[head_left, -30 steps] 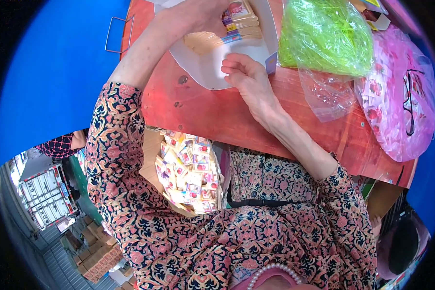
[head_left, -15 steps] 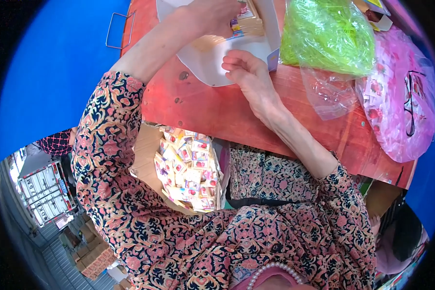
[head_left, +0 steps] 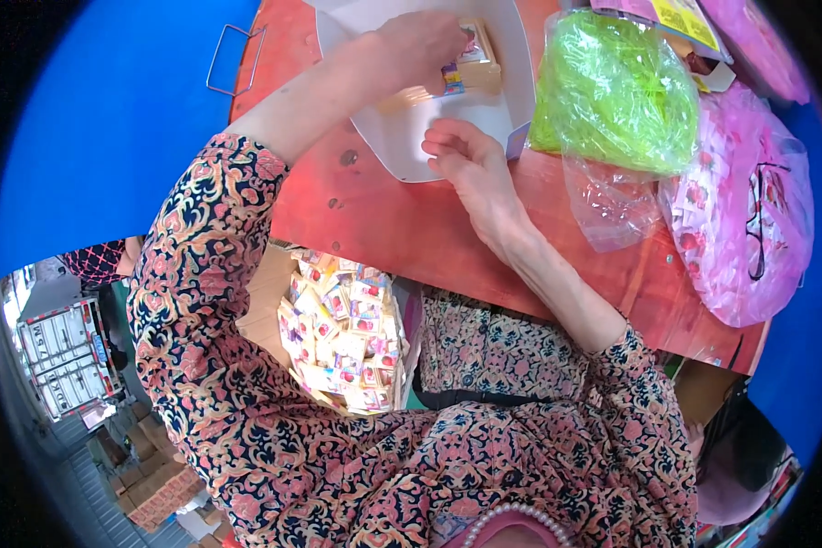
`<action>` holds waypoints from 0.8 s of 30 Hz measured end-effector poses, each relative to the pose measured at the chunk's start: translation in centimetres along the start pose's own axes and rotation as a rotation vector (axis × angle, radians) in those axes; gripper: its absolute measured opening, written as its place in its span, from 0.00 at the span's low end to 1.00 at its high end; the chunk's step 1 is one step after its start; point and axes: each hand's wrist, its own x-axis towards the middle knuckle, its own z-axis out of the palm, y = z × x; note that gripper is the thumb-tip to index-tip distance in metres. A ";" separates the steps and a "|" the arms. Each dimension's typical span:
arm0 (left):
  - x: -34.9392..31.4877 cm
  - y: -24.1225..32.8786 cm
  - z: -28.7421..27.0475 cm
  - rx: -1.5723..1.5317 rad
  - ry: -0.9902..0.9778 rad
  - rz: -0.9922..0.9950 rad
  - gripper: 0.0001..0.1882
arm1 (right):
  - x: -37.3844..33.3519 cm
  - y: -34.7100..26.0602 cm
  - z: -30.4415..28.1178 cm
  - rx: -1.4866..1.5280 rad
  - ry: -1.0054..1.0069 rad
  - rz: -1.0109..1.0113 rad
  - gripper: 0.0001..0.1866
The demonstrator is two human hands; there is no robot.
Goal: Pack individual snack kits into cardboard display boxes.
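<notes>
A white box [head_left: 417,151] with tall curved sides sits on the red table [head_left: 374,205]. My left hand [head_left: 422,50] reaches inside it, curled downward over small wrapped packets [head_left: 478,73]; its fingertips are hidden beneath the hand, so what they hold cannot be seen. A small purple and blue packet [head_left: 453,80] shows just beside its fingers. At the box's near side, my right hand [head_left: 473,160] is loosely bent, palm inward and fingertips pointing left, with nothing visible in it. Below the table edge, a cardboard box [head_left: 267,297] holds many similar packets [head_left: 347,329].
Right of the white box lies a clear bag of bright green shredded filler [head_left: 616,96]. Beyond it are a pink plastic bag of packets [head_left: 744,210] and black-framed glasses [head_left: 760,224]. A metal wire handle [head_left: 236,59] juts from the table's left edge.
The whole view has shifted slightly, so the table things sit lower. My left hand has moved a little rightward within the box; my right hand keeps nearly the same pose at its near side.
</notes>
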 end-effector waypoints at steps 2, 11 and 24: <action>1.6 0.9 -1.1 -0.062 -0.130 0.003 0.23 | 0.3 0.3 -1.2 -0.014 0.039 -0.007 0.22; -7.9 1.1 -10.2 -0.404 0.661 -0.446 0.11 | 0.4 -2.0 1.4 -0.461 0.047 -0.278 0.22; -7.5 0.3 -0.9 -1.231 0.998 -0.546 0.24 | 6.8 -2.4 2.8 -1.752 0.281 -0.808 0.31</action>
